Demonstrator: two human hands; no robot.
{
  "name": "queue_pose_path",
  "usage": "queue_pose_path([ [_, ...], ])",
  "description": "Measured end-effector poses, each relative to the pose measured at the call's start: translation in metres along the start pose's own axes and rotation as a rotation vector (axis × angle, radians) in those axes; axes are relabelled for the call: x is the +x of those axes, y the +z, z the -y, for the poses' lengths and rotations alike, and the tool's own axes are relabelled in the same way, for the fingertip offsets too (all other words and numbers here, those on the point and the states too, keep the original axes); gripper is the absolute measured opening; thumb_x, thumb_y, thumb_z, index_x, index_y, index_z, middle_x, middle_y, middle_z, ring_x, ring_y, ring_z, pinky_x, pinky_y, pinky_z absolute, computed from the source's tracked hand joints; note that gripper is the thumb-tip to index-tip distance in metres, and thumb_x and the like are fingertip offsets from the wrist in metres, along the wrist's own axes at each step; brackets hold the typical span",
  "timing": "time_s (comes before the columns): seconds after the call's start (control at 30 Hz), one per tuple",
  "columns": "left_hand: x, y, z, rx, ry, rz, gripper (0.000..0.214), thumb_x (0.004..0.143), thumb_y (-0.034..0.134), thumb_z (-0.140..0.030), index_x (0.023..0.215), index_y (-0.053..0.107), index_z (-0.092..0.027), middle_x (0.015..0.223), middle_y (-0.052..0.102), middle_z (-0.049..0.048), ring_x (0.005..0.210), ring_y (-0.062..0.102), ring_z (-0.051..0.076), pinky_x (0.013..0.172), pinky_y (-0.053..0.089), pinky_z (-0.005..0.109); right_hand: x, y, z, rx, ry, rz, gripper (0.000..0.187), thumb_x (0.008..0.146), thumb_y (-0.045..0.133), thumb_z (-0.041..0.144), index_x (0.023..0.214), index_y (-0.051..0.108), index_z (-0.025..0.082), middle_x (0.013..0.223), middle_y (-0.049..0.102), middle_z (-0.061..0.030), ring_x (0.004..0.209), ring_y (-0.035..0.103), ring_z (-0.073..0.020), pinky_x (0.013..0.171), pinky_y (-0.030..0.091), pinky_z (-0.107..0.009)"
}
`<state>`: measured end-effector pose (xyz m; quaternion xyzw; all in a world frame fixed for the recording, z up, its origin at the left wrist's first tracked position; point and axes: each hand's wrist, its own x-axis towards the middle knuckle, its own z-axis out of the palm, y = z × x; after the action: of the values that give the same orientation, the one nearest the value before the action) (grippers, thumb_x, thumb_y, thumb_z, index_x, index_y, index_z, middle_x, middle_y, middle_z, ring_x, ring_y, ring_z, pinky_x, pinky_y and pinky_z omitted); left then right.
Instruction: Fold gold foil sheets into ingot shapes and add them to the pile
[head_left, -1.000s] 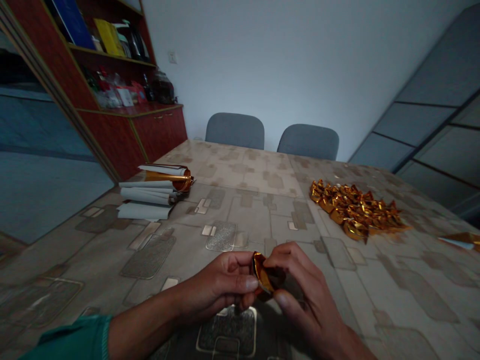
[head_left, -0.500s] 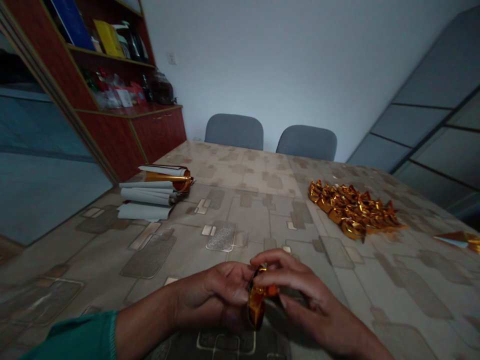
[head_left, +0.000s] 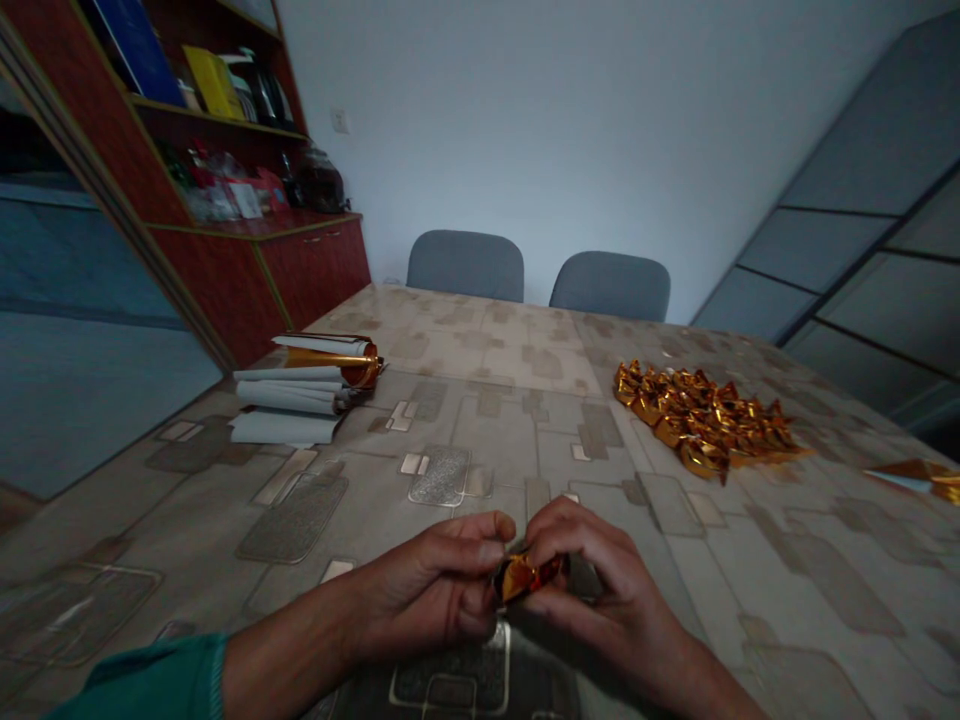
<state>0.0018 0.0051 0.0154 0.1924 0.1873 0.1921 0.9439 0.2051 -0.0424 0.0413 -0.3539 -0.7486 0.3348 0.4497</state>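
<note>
A small piece of shiny gold foil paper [head_left: 525, 576] is pinched between both hands low over the near edge of the table [head_left: 480, 420]. My left hand [head_left: 439, 590] grips its left end with thumb and fingers closed. My right hand [head_left: 596, 580] holds its right end, fingers curled over the top. The foil looks folded and crumpled; most of it is hidden by my fingers.
A heap of several folded gold foil pieces [head_left: 705, 420] lies on the right half of the table. Rolled sheets of white and gold paper [head_left: 307, 385] lie at the left. One gold sheet [head_left: 919, 478] rests at the right edge. Two grey chairs [head_left: 540, 275] stand behind; a red cabinet [head_left: 247, 240] at left.
The foil piece has been turned and pressed flatter between my fingers. Both hands shifted slightly lower and closer together on it.
</note>
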Motion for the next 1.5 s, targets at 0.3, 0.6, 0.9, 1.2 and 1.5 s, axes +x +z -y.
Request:
queue_pose_path([
  [0.3, 0.006, 0.009, 0.01, 0.135, 0.323, -0.063, 0.037, 0.068, 0.09, -0.02, 0.095, 0.065, -0.017, 0.09, 0.065, 0.0007, 0.074, 0.059, 0.008, 0.064, 0.042, 0.018, 0.001, 0.012, -0.009, -0.032, 0.176, -0.272, 0.015, 0.084, 0.066, 0.021, 0.079, 0.052, 0.024, 0.076, 0.055, 0.0014, 0.071, 0.053, -0.0168, 0.061, 0.042, -0.029],
  [0.6, 0.01, 0.012, 0.015, 0.258, 0.471, -0.287, 0.041, 0.074, 0.088, -0.031, 0.099, 0.057, -0.021, 0.084, 0.067, -0.0008, 0.076, 0.062, 0.012, 0.071, 0.044, 0.024, 0.001, 0.026, -0.01, 0.003, 0.214, -0.276, 0.025, 0.085, 0.068, 0.021, 0.07, 0.048, 0.023, 0.073, 0.054, 0.0024, 0.069, 0.051, -0.0161, 0.063, 0.039, -0.029],
  [0.9, 0.01, 0.009, 0.015, 0.28, 0.472, -0.35, 0.038, 0.068, 0.091, -0.036, 0.094, 0.07, -0.017, 0.083, 0.068, -0.0001, 0.069, 0.058, 0.008, 0.065, 0.043, 0.021, 0.001, 0.024, -0.01, 0.065, 0.261, -0.289, 0.02, 0.086, 0.066, 0.028, 0.071, 0.054, 0.023, 0.072, 0.057, 0.0011, 0.069, 0.052, -0.0177, 0.062, 0.039, -0.031],
  [1.2, 0.011, 0.007, 0.014, 0.328, 0.444, -0.348, 0.034, 0.075, 0.086, -0.039, 0.094, 0.071, -0.016, 0.077, 0.068, 0.0002, 0.065, 0.059, 0.008, 0.066, 0.046, 0.022, 0.005, 0.025, -0.009, -0.066, 0.273, -0.321, 0.013, 0.081, 0.06, 0.02, 0.07, 0.053, 0.023, 0.07, 0.057, 0.0005, 0.065, 0.053, -0.0178, 0.06, 0.04, -0.031],
  [1.5, 0.012, 0.003, 0.016, 0.442, 0.452, -0.279, 0.028, 0.083, 0.079, -0.038, 0.097, 0.069, -0.017, 0.078, 0.07, 0.0008, 0.065, 0.061, 0.009, 0.066, 0.047, 0.023, 0.002, 0.027, -0.009, -0.006, 0.35, -0.337, 0.02, 0.079, 0.067, 0.025, 0.071, 0.049, 0.024, 0.065, 0.053, 0.0034, 0.06, 0.048, -0.0148, 0.055, 0.038, -0.028],
])
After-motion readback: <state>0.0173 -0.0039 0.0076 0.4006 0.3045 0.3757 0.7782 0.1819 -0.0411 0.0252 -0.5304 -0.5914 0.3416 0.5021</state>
